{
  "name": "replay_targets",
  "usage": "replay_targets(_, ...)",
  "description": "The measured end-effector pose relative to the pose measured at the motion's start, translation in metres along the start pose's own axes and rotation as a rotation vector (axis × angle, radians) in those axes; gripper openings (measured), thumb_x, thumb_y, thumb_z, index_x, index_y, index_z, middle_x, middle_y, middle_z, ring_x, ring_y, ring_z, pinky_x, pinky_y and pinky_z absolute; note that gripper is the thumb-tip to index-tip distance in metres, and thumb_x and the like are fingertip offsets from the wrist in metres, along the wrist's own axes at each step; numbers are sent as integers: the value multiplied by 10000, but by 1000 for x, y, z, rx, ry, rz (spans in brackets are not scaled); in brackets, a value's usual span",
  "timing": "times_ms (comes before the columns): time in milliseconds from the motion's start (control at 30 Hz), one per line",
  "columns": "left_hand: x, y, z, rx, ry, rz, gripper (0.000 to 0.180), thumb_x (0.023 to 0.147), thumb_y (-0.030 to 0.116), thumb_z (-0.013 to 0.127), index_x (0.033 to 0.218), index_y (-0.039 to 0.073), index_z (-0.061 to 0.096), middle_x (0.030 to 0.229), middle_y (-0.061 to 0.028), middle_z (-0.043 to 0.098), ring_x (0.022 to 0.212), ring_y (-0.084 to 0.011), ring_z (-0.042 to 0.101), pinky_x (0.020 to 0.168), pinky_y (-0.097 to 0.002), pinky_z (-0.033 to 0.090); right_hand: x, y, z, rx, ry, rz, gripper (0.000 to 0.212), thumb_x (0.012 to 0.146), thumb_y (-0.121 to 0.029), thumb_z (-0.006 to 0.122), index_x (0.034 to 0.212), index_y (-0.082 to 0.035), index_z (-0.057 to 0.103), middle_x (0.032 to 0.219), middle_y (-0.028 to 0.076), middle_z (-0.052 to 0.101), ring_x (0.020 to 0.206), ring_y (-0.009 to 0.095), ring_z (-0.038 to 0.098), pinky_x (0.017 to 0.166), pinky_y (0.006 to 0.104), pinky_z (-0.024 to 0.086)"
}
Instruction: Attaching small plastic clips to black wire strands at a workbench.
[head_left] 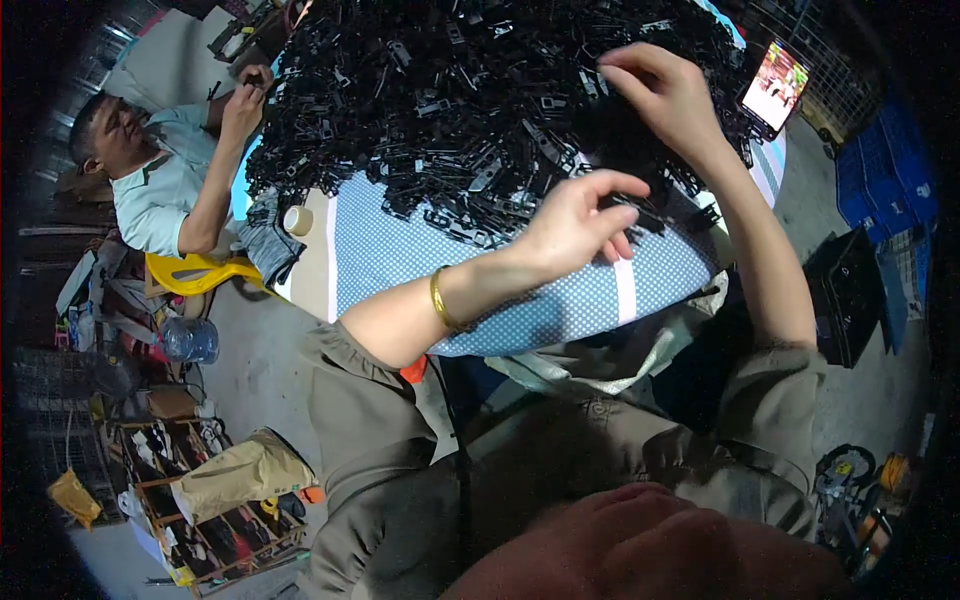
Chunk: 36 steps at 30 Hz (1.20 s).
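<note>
A large heap of small black clip-like parts covers the far part of a table with a blue-and-white patterned cloth. My left hand, a gold bangle on its wrist, hovers over the heap's near edge. Its fingers are half curled and apart, with no part visible between them. Several loose black pieces lie just beyond its fingertips. Farther right, my right hand is above the heap, index finger and thumb brought together. Whatever is between those tips is too small to make out.
A lit phone stands at the table's right edge. A co-worker sits at the left, hands near the heap. A tape roll lies at the left edge. Blue crates stand right; a yellow chair and a rack left.
</note>
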<state>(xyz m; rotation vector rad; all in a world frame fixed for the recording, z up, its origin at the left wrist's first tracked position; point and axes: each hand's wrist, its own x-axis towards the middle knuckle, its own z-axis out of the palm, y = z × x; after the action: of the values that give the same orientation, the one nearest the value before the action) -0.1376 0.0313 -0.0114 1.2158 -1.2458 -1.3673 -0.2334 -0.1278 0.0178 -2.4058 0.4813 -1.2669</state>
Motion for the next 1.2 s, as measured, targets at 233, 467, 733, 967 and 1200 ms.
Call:
replay_targets(233, -2, -2, 3, 107, -49, 12, 279, 877, 97, 507, 1138, -1, 497, 717, -42, 604, 635, -77, 584, 595, -205, 494, 81, 4, 66, -525, 65, -357, 147, 712, -159, 610, 797, -44, 578, 809, 102, 578, 807, 292, 535, 677, 369, 466)
replay_targets(467, -2, -12, 4, 84, -38, 64, 256, 844, 37, 491, 1086, -35, 530, 820, -126, 621, 627, -125, 587, 598, -256, 493, 101, -60, 112, -446, 18, -253, 200, 723, -203, 618, 871, -69, 600, 844, 113, 569, 828, 287, 548, 688, 377, 481)
replay_targets(733, 2, -14, 1, 65, -75, 48, 253, 857, 46, 498, 1093, -44, 503, 815, -108, 614, 692, -127, 614, 615, -244, 514, 108, -19, 123, -473, 5, -365, 63, 683, -92, 551, 657, -47, 586, 670, 145, 574, 630, 343, 585, 592, 419, 488)
replay_targets(967, 11, 2, -22, -319, 204, 117, 230, 879, 49, 459, 1064, -87, 456, 919, -157, 592, 765, -197, 637, 685, -255, 546, 18, -28, 33, -266, -109, -345, 238, 718, 8, 606, 940, -75, 626, 877, 74, 625, 754, 236, 607, 638, 314, 497)
replay_targets(1200, 11, -3, -29, -197, 224, 152, 198, 862, 4, 456, 1045, -49, 506, 931, -108, 597, 803, -146, 622, 708, -226, 530, -55, -54, -7, 17, -153, -283, 231, 708, 31, 635, 936, 5, 608, 902, 141, 626, 809, 244, 619, 703, 296, 494)
